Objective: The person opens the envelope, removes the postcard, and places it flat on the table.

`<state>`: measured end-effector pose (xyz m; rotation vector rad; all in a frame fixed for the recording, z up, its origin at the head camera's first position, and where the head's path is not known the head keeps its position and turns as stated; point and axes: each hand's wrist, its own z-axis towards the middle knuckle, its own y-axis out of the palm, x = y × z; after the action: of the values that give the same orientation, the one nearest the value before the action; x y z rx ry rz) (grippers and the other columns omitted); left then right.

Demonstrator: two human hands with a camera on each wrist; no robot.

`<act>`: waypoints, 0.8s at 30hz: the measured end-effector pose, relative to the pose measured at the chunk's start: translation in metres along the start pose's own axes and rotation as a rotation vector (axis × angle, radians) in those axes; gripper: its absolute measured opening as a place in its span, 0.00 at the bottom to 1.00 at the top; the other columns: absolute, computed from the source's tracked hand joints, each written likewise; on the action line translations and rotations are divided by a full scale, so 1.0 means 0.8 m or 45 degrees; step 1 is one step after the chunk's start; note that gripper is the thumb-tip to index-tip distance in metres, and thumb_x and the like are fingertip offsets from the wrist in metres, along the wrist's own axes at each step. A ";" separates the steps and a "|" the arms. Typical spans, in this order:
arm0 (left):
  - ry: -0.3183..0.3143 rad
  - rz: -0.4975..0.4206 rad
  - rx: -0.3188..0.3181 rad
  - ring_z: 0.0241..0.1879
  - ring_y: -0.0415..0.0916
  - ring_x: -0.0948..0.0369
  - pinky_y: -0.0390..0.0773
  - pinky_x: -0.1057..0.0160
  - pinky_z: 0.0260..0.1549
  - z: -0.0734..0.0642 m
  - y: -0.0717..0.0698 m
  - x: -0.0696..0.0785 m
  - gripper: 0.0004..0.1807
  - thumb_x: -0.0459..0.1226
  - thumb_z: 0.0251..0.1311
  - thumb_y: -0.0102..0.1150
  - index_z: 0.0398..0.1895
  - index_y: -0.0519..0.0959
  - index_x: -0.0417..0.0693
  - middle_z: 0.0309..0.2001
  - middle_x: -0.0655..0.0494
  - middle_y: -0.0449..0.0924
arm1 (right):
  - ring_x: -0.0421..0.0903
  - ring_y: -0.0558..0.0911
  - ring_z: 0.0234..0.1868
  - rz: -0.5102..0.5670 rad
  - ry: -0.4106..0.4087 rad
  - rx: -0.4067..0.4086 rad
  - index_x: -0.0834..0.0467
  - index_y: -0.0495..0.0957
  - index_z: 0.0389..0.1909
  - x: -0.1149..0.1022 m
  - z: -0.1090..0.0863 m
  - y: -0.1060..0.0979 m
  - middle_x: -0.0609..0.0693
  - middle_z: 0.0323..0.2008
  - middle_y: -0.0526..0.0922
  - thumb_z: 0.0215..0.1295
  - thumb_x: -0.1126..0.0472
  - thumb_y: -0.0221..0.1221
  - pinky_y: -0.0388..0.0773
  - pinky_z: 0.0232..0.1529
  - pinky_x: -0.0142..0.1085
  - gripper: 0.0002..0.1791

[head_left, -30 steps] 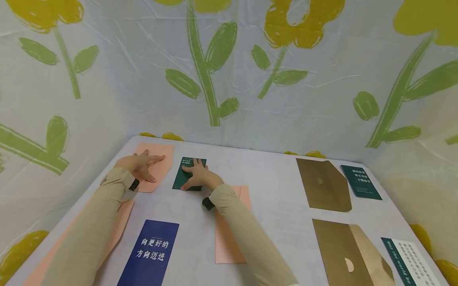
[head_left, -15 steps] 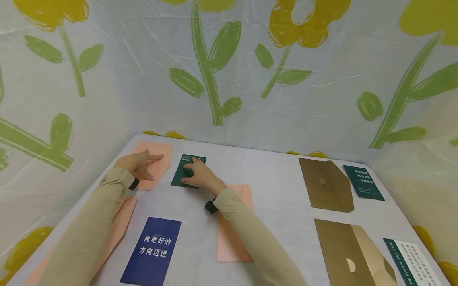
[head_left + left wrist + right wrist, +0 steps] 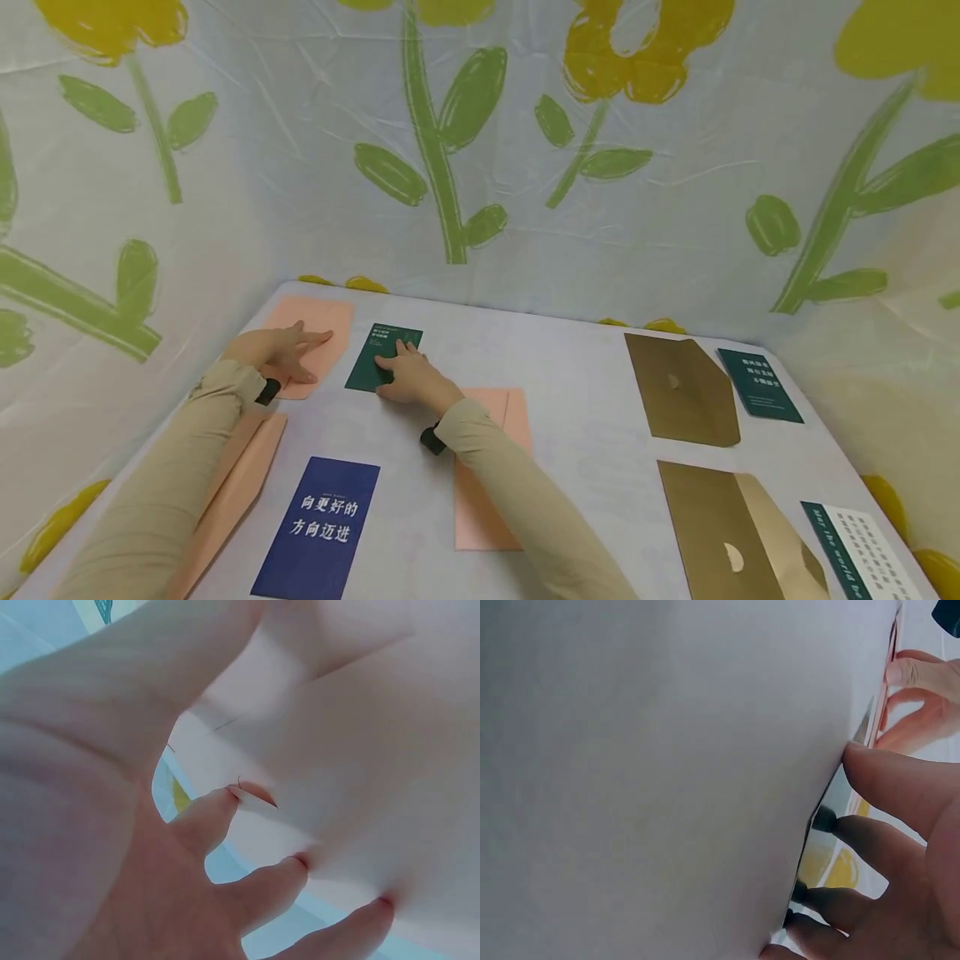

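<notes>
At the far left of the table, a pink envelope [image 3: 327, 313] lies flat under my left hand [image 3: 281, 348]. The fingers of that hand are spread over it; in the left wrist view, fingertips [image 3: 298, 862] touch the paper, one beside a small curved cut. Just right of the envelope is a dark green card [image 3: 365, 364] with pale lettering. My right hand [image 3: 412, 377] rests on its right part, fingers spread and covering some of it. In the right wrist view, the fingers [image 3: 870, 844] extend toward the card's dark surface.
A second pink envelope [image 3: 243, 492] lies beneath the left forearm, another [image 3: 480, 521] beneath the right. Between them is a navy card [image 3: 315, 533]. On the right lie two brown envelopes [image 3: 675, 392], a green card [image 3: 761, 387] and a white-and-green card [image 3: 862, 550]. Flowered cloth hangs behind.
Both hands have shifted left. The far pink envelope has slid left under the left hand, and the green card has slid left with the right hand, showing more of its top.
</notes>
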<state>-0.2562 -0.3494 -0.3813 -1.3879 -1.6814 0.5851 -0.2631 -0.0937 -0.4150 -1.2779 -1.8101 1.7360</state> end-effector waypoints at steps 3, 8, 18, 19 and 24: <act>-0.019 -0.053 0.001 0.70 0.28 0.24 0.47 0.27 0.63 -0.003 -0.001 0.000 0.59 0.50 0.55 0.72 0.80 0.42 0.49 0.73 0.24 0.23 | 0.55 0.46 0.78 -0.004 0.008 0.016 0.45 0.61 0.75 -0.004 0.001 0.001 0.59 0.78 0.46 0.72 0.48 0.57 0.49 0.74 0.48 0.33; -0.052 -0.070 0.006 0.70 0.27 0.26 0.46 0.27 0.64 -0.005 -0.002 0.000 0.59 0.50 0.55 0.72 0.80 0.42 0.51 0.73 0.25 0.23 | 0.54 0.45 0.78 0.034 0.011 0.024 0.45 0.62 0.75 -0.007 0.001 0.002 0.59 0.78 0.46 0.71 0.49 0.58 0.48 0.74 0.49 0.33; 0.055 0.105 0.113 0.70 0.45 0.28 0.55 0.29 0.62 -0.011 0.002 0.014 0.52 0.52 0.58 0.69 0.76 0.54 0.38 0.72 0.22 0.46 | 0.55 0.44 0.78 0.293 -0.065 0.056 0.52 0.58 0.77 0.002 -0.017 -0.015 0.60 0.78 0.44 0.76 0.46 0.52 0.49 0.74 0.48 0.34; 0.055 0.084 0.113 0.70 0.45 0.28 0.54 0.30 0.63 -0.009 0.002 0.017 0.51 0.53 0.58 0.68 0.76 0.54 0.38 0.72 0.24 0.47 | 0.55 0.44 0.78 0.303 -0.067 0.056 0.53 0.57 0.77 0.005 -0.021 -0.020 0.60 0.78 0.44 0.75 0.47 0.52 0.50 0.74 0.47 0.34; -0.045 0.046 0.065 0.71 0.40 0.28 0.50 0.29 0.64 0.001 0.004 0.031 0.49 0.54 0.64 0.61 0.78 0.49 0.38 0.73 0.24 0.43 | 0.53 0.49 0.78 0.294 -0.062 0.071 0.54 0.57 0.77 0.020 -0.040 -0.044 0.58 0.78 0.45 0.74 0.49 0.55 0.53 0.73 0.47 0.35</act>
<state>-0.2558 -0.3249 -0.3765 -1.3811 -1.6608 0.6719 -0.2610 -0.0561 -0.3817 -1.4834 -1.6823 1.9384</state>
